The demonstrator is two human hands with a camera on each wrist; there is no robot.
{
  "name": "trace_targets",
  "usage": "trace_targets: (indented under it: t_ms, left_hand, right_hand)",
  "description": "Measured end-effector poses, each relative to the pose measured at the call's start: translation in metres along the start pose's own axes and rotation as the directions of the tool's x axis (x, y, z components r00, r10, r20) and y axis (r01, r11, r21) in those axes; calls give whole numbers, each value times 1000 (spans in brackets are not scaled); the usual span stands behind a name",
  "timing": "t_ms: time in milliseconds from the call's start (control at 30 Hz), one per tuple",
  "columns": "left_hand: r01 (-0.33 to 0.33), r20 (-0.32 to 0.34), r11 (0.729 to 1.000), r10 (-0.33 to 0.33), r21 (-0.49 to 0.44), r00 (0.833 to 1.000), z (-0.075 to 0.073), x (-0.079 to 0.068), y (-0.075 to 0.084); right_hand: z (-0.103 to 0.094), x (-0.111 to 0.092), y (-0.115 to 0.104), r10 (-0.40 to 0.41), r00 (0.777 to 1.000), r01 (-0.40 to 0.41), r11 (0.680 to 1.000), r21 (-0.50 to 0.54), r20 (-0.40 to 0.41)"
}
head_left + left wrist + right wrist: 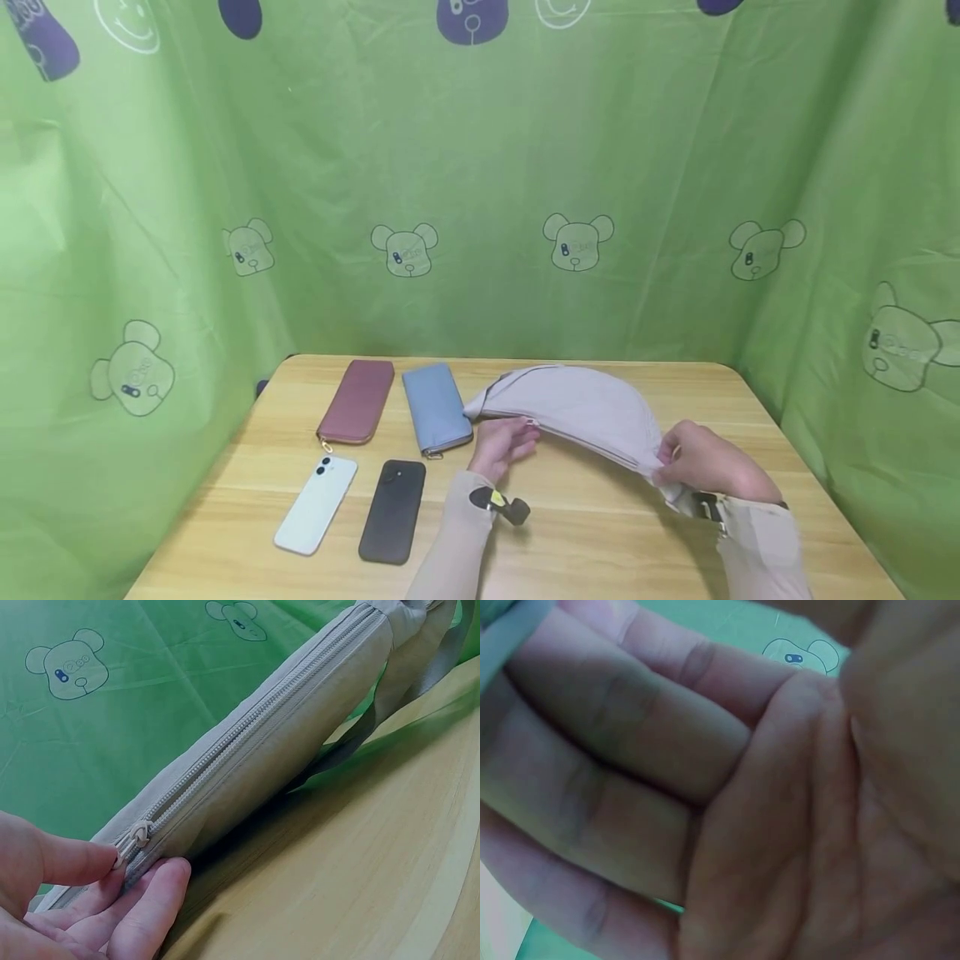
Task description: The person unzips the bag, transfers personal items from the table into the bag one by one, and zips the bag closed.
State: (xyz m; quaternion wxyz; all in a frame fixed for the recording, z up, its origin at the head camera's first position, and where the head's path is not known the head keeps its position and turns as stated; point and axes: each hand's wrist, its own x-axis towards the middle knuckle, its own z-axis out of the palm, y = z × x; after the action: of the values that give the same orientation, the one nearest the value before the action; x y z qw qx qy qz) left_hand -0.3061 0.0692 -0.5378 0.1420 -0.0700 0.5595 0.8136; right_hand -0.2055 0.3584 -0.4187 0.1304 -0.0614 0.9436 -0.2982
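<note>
A pale crescent-shaped sling bag (581,404) is held at the table's back right, its zipper edge toward me. My left hand (501,446) pinches the zipper pull (137,834) between thumb and finger, near the bag's left end. Beyond the pull, the zipper teeth (247,739) stand slightly apart in the left wrist view. My right hand (712,462) grips the bag's right end with curled fingers. In the right wrist view the palm and fingers (630,735) fill most of the picture, and the bag is mostly hidden there.
Left of the bag lie a blue wallet (437,407) and a dark pink wallet (358,402). Nearer me are a white phone (317,504) and a black phone (392,511). A green patterned curtain (480,167) surrounds the wooden table (585,550) at the back and sides.
</note>
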Motion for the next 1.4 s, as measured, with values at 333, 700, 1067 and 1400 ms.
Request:
trace_targets:
  t_ms: [333, 700, 1067, 1400]
  left_hand:
    - [-9, -27, 1000, 9, 2, 1000, -3, 0, 2]
    - [-3, -32, 1000, 3, -7, 999, -4, 4, 1]
    - [-6, -38, 1000, 5, -15, 999, -5, 5, 1]
    - [-13, -70, 1000, 11, -28, 998, -7, 5, 4]
  right_hand:
    - [-2, -1, 0, -11, 1000, 11, 1000, -10, -8]
    - [-2, -2, -1, -21, 1000, 21, 1000, -11, -14]
    - [-3, -3, -1, -14, 1000, 14, 1000, -7, -8]
    - [-4, -4, 0, -41, 999, 40, 999, -20, -21]
